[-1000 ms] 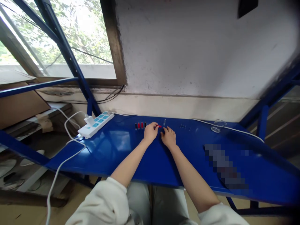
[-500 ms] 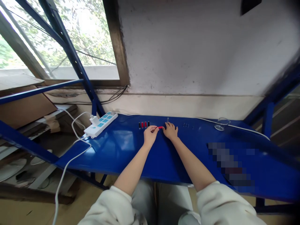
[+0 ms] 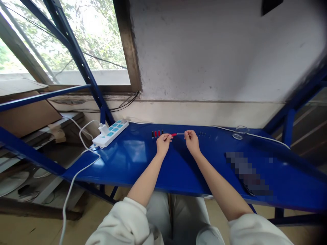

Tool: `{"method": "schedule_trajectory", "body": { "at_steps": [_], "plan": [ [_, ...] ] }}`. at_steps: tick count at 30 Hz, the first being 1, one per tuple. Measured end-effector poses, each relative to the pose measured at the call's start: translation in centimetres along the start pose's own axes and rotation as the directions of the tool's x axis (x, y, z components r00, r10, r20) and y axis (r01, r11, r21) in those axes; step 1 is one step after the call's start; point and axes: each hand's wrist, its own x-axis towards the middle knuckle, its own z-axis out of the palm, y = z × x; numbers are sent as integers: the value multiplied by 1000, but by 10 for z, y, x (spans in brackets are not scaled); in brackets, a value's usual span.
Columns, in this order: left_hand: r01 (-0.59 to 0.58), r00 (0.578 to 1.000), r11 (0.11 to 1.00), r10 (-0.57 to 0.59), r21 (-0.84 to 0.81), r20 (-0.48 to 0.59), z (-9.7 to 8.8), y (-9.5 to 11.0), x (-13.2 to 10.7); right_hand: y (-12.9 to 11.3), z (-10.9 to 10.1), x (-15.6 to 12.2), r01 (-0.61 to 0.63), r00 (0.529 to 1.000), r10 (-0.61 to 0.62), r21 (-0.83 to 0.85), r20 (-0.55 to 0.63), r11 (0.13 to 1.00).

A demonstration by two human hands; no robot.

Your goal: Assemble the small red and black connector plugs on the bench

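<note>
Left hand (image 3: 163, 143) pinches a small red plug (image 3: 174, 134), right hand (image 3: 192, 141) pinches the thin pin (image 3: 181, 133) at its right end, over the desk's (image 3: 143, 163) far edge. A row of plugs (image 3: 157, 133) stands just left; small dark bits (image 3: 203, 134) lie loose right

Left hand (image 3: 163, 143) pinches red-tipped pin (image 3: 174, 134), right hand (image 3: 192, 140) pinches its clear end, above blue table (image 3: 133, 160); row of red and black pins (image 3: 157, 133) just left.
</note>
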Motion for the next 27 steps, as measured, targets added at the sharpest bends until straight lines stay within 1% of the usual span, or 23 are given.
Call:
{"method": "schedule_trajectory", "body": {
  "at_steps": [9,11,13,15,17,20,24,25,27],
  "plan": [
    [28,998,999,-26,-45,53,-1,4,0,6,-3,-1,-83,995,67,231,75,969],
    [53,994,996,-46,-65,100,0,7,-1,6,-3,0,-106,991,79,279,107,954],
    [70,982,994,-53,-87,183,1,9,-3,6,-3,0,-136,981,87,297,173,945],
    [70,968,992,-42,-105,246,2,10,-4,5,-2,-1,-164,966,94,292,241,942],
    [62,967,991,-29,-122,253,2,10,-5,4,-2,0,-177,949,90,275,301,945],
    [41,979,991,-14,-128,203,1,11,-3,1,-2,1,-153,917,52,227,394,962],
    [-23,990,993,38,-117,133,-3,14,0,-4,-2,5,-91,857,5,143,516,986],
    [-33,990,994,47,-108,132,-4,14,0,-5,-1,7,-68,846,1,106,533,992],
    [-52,990,995,62,-87,127,-4,15,0,-6,3,11,19,846,-20,9,532,1000]
  ]
}}
